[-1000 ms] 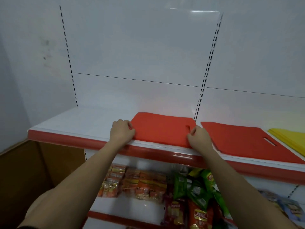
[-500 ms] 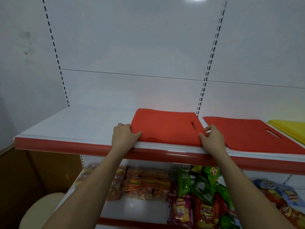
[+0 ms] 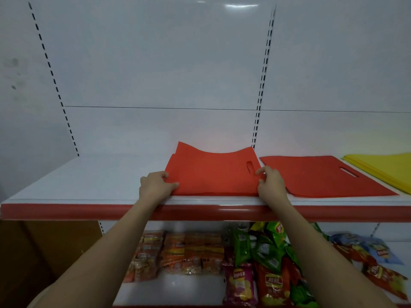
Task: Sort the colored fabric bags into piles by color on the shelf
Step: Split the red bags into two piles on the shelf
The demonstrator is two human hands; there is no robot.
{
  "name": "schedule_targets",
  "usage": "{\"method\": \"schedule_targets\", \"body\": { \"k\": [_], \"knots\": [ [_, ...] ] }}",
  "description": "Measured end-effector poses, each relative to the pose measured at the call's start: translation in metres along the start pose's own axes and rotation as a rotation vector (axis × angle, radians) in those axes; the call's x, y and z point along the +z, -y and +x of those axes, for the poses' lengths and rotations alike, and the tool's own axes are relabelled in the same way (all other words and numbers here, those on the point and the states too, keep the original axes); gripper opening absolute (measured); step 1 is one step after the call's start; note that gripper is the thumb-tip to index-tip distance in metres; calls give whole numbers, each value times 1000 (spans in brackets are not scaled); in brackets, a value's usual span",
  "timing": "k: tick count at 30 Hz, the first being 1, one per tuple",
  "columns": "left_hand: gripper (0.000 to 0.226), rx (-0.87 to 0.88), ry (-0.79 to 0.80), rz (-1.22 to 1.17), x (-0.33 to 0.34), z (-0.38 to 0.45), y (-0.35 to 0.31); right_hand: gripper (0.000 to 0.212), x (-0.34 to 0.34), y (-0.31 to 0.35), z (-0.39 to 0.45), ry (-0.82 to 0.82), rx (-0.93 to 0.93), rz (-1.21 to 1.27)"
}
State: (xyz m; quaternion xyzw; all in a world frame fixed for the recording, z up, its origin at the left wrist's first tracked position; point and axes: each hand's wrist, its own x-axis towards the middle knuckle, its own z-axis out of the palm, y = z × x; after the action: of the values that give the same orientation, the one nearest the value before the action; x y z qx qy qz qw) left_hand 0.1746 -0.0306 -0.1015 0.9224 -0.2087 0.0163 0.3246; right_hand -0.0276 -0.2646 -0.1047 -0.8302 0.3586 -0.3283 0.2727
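Head view: both hands, left [image 3: 155,185] and right [image 3: 270,182], pinch red bag [image 3: 211,172] between them.

My left hand [image 3: 155,185] and right hand [image 3: 270,182] are gripping the near corners of the bag stack [image 3: 211,172], which is lying on the upper shelf [image 3: 89,181] at its front edge. A second bag pile [image 3: 320,176] is lying just to its right, a third pile [image 3: 382,167] further right. Snack packets [image 3: 200,252] are sitting on the lower shelf [image 3: 173,285], below.
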Motion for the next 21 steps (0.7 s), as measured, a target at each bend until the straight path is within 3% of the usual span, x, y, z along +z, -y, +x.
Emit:
{"method": "schedule_targets", "body": {
  "k": [2,4,7,9,11,13,18,21],
  "knots": [
    [37,15,-26,153,-8,-5,-10,35,-4,1,2,40,11,57],
    [20,33,-53,143,-16,-8,-23,43,-9,3,6,72,34,137],
    [14,-15,33,-373,-28,-7,-39,48,-24,11,14,102,65,274],
    [34,-69,130,-726,-37,-13,-51,47,-36,14,19,133,60,328],
    [53,-76,167,-871,-41,-20,-60,47,-55,14,25,151,37,357],
    [63,-54,193,-889,-42,-27,-74,48,-76,14,30,162,20,384],
    [55,-34,179,-758,-22,-46,-122,40,-121,-1,46,176,24,450],
    [61,-26,169,-730,0,-58,-153,47,-148,-24,57,218,50,433]
  ]
}}
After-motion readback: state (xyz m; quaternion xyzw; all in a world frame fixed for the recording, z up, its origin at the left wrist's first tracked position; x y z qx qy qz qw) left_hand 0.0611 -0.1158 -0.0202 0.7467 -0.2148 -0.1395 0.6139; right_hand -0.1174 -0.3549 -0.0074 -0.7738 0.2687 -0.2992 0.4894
